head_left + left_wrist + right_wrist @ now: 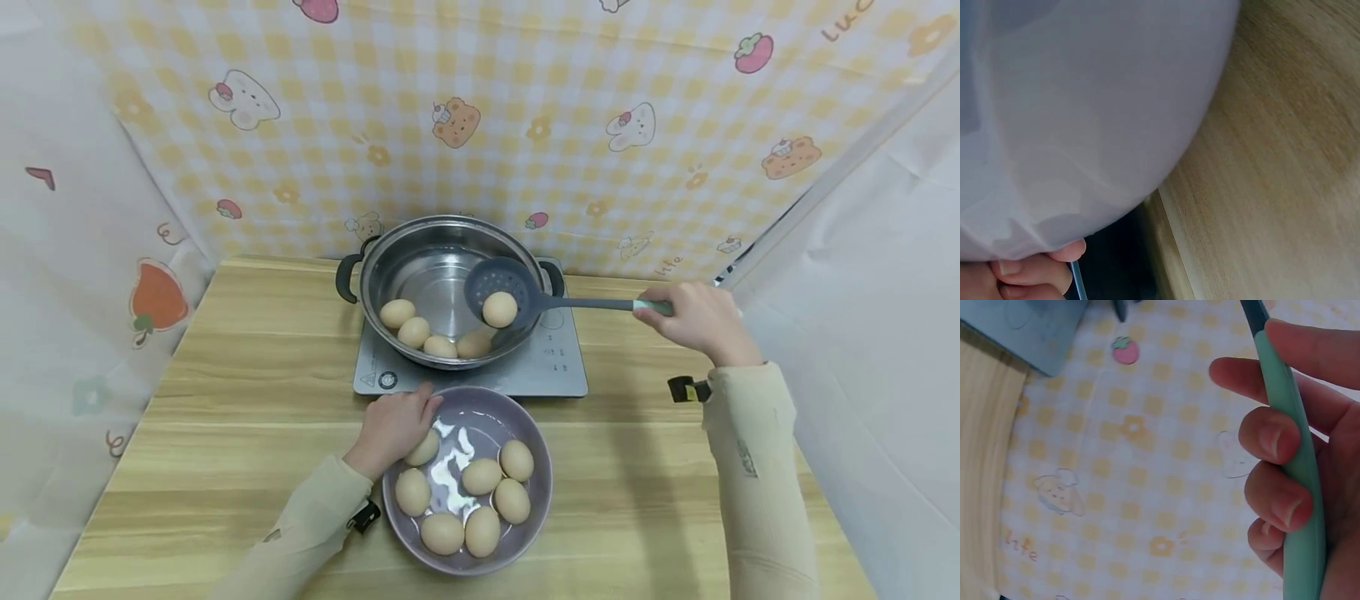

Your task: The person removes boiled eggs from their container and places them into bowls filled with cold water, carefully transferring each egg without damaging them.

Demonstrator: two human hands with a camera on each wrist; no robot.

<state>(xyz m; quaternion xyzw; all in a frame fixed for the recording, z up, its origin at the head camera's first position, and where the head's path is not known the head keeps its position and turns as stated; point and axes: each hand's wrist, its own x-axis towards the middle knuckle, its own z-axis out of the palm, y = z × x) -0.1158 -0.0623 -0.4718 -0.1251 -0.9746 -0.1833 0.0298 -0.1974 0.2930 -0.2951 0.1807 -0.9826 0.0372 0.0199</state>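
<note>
In my right hand (pixel 697 321) is a grey skimmer (pixel 592 304) with a mint-green handle (pixel 1291 406); the fingers and thumb wrap around that handle. One egg (pixel 499 309) rests in the skimmer's perforated head, which is over the right part of a steel pot (pixel 423 267). Several eggs (pixel 397 313) lie along the pot's near side. My left hand (pixel 397 425) grips the upper-left rim of a purple bowl (pixel 483 412), its fingertips (pixel 1035 272) showing at the bowl's edge in the left wrist view. Several more eggs (pixel 442 533) sit in the bowl.
Beneath the pot is a grey induction cooktop (pixel 555 367), just beyond the bowl. The pot's black side handles (pixel 347 277) stick out left and right. Everything stands on a wooden table (pixel 247 375), with a checked cloth (pixel 525 108) behind and white sheets at both sides.
</note>
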